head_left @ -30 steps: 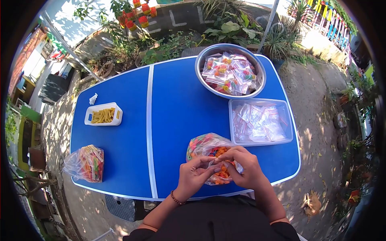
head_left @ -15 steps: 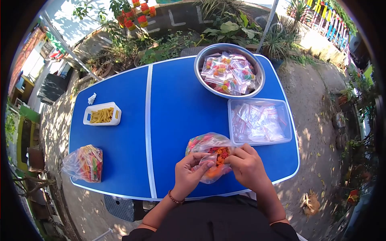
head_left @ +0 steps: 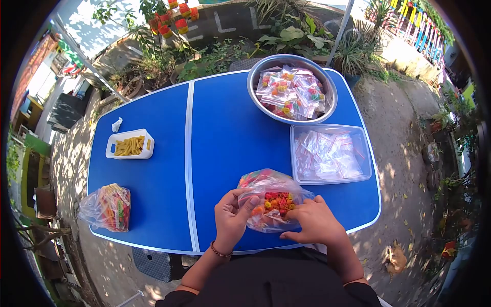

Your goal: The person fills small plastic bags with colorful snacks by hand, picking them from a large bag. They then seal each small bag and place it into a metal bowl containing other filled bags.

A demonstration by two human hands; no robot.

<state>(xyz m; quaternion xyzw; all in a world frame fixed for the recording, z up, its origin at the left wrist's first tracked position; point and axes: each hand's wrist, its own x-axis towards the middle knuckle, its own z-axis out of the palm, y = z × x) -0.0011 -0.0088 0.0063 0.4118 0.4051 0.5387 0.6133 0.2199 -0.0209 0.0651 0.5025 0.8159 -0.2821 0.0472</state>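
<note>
A large clear plastic bag [head_left: 266, 179] of small, brightly coloured ring-like pieces [head_left: 279, 202] lies on the table in front of me. Its mouth is spread, showing red, yellow and orange pieces. My left hand [head_left: 232, 215] is closed, thumb and fingers pinching clear plastic at the left of the opening. Whether that plastic is the bag's edge or a separate small bag is hard to tell. At the right side of the opening, my right hand [head_left: 316, 223] reaches over the pieces, thumb apart from the bent fingers, with nothing visible held.
A metal basin [head_left: 250, 97] holds filled small bags; a clear tub [head_left: 365, 171] below it holds flat resealable bags. Leftward on the blue table [head_left: 148, 199] are a white container [head_left: 110, 153] of yellow sticks, crumpled tissue [head_left: 117, 125] and another filled plastic bag [head_left: 110, 207].
My right hand has lowered and its thumb has moved away from the fingers. The left hand has shifted slightly left and up. More of the coloured pieces show in the bag's opening.
</note>
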